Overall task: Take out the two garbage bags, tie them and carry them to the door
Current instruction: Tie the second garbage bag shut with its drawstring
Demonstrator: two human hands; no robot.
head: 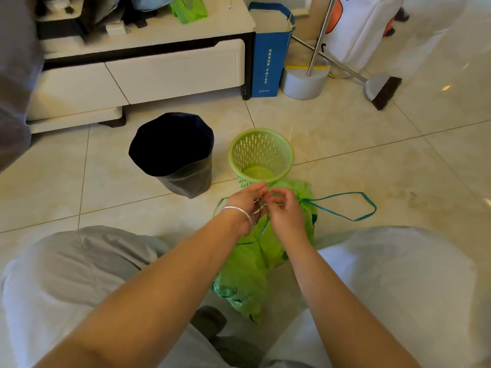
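Green garbage bag [247, 264] on floor, neck cinched; blue drawstring [342, 205] looped.

A home living room: glossy beige floor tiles [345, 134], a low white TV cabinet [148, 73] with drawers and household clutter on top, a broom [382, 90] leaning near a blue paper shopping bag [268, 67], and two small wastebaskets, one green [261, 158], one black-lined [175, 155].
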